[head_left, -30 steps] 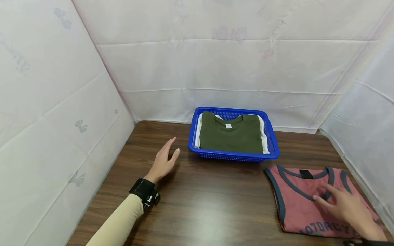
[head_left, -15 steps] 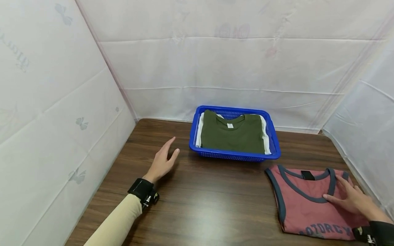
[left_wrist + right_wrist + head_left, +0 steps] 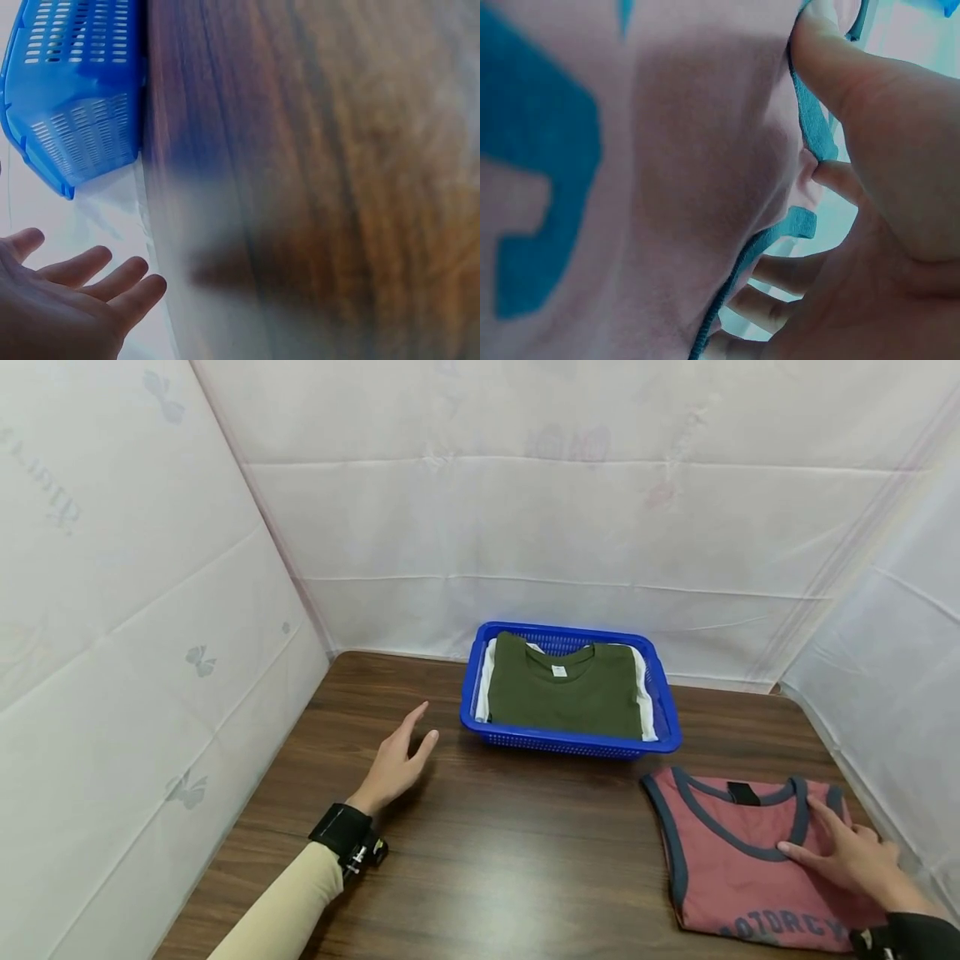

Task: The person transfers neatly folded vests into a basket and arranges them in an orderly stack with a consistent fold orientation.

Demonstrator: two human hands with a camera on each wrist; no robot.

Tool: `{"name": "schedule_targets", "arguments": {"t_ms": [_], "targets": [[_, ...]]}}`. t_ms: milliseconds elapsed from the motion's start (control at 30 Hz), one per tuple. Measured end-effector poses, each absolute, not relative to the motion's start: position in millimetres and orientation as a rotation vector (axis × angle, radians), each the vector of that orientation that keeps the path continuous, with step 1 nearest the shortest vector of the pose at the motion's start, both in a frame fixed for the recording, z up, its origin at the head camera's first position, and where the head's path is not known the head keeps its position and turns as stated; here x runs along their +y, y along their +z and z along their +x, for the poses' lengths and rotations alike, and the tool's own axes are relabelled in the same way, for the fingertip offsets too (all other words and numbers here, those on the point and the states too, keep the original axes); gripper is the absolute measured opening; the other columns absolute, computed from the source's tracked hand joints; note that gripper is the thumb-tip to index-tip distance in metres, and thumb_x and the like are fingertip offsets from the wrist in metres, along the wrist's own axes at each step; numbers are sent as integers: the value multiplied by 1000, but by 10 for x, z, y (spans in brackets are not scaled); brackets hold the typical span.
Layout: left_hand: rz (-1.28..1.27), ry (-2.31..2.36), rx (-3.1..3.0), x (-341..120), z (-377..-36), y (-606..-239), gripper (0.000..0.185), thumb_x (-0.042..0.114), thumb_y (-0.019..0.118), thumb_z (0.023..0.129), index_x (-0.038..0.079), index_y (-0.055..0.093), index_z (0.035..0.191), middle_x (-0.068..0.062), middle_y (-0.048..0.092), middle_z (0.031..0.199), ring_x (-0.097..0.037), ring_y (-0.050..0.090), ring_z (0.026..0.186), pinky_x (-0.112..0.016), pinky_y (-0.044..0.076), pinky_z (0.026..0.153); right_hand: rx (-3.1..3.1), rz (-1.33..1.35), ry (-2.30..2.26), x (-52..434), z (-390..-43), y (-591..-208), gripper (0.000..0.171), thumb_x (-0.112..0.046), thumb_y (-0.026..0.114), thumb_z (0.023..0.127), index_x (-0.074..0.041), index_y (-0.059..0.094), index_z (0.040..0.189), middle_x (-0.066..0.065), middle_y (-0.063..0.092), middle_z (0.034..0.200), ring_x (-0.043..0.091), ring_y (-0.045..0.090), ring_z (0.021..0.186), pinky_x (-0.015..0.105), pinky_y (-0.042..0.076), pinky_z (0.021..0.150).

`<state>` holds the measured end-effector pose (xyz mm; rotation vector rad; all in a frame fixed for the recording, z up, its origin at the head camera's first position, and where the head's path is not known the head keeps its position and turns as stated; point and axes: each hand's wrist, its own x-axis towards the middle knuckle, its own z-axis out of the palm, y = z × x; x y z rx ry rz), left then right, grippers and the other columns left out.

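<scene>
Nearest, at the lower right of the head view, the right hand (image 3: 847, 858) lay on one folded pink tank top (image 3: 738, 868) with blue-grey trim, which rested flat on the brown wooden table (image 3: 510, 843). From the head view the fingers looked spread over the cloth near its armhole edge. The right wrist view showed more: the thumb (image 3: 832, 67) and a fingertip pinched the blue trim (image 3: 814, 131) of the tank top (image 3: 630, 187), with the other fingers curled under the fabric edge. Part of one large blue printed letter (image 3: 532, 195) filled the left of that view.

In the lower left centre of the head view, the left hand (image 3: 393, 762) hovered over the bare table with fingers straight and relaxed, gripping nothing. The left wrist view confirmed the released palm (image 3: 60, 300) at its lower left, and showed the perforated side wall of the basket (image 3: 75, 90) at upper left, apart from the fingers.

Farther back, centre frame, stood one blue plastic basket (image 3: 570, 745), holding one folded olive green T-shirt (image 3: 570, 693) on top of white cloth (image 3: 483, 681) whose edges peeked out at both sides. White sheeting (image 3: 525, 527) closed the scene behind.
</scene>
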<state>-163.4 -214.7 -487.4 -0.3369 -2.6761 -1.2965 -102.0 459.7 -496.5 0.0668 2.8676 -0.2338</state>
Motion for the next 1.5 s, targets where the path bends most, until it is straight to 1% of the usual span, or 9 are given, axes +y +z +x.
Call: {"name": "schedule_targets", "arguments": {"t_ms": [233,333,467,633,833,1067,1167,1400,1500], "targets": [[-327,-1329,-2656,-2124,-1598,-4899,63,44,50,108,22,28,163,-19,41,159,-38,39,146,-61,34,114,2898,22,-311,4467,-967,-4930,107,-65,62,94,12,18,152,60,33,129,71,42,105,75,34,78],[-294,-1385,-2649,-2098,-1561,-4903,62,43,50,108,22,29,163,-23,45,155,-40,49,138,-60,41,109,2907,-7,-332,4392,-957,-4903,101,-63,63,95,13,24,149,58,39,126,70,45,102,74,36,77],[-248,-1478,-2647,-2056,-1523,-4899,61,41,51,109,22,29,163,-25,49,151,-40,59,127,-56,49,103,2933,-42,-353,4301,-956,-4878,94,-58,67,94,14,34,144,54,47,120,68,51,99,74,40,76],[-224,-1514,-2632,-2034,-1513,-4878,60,37,52,109,22,30,162,-24,51,149,-40,59,127,-54,50,103,2963,-115,-407,4182,-940,-4860,83,-48,71,95,17,43,137,49,57,109,60,61,91,68,50,70],[-210,-1474,-2640,-2010,-1496,-4885,58,34,53,109,20,31,161,-23,53,147,-37,63,120,-52,53,98,2952,-161,-496,4007,-929,-4826,76,-41,70,97,19,46,137,36,65,93,43,68,79,53,54,64],[-175,-1496,-2646,-1978,-1457,-4884,57,30,54,109,20,33,161,-22,54,147,-35,65,116,-51,54,96,2945,-151,-481,3762,-902,-4799,74,-45,69,98,17,51,136,41,62,108,56,62,97,63,52,76],[-177,-1491,-2632,-1969,-1447,-4876,57,27,55,108,19,34,160,-23,56,145,-35,66,115,-51,54,95,2942,-158,-480,3647,-888,-4779,74,-46,69,97,15,52,136,40,63,107,56,62,98,63,52,75],[-183,-1447,-2651,-1945,-1435,-4860,57,29,55,108,19,34,160,-22,59,142,-31,68,106,-50,53,90,2883,-193,-534,3396,-884,-4729,73,-46,68,98,14,53,137,20,68,91,35,67,84,48,52,68],[-172,-1449,-2661,-1934,-1430,-4858,57,30,55,108,20,34,161,-20,60,141,-29,68,103,-46,54,87,2862,-219,-559,3300,-885,-4709,70,-44,68,98,13,54,137,19,70,94,36,69,85,49,53,68]]}}
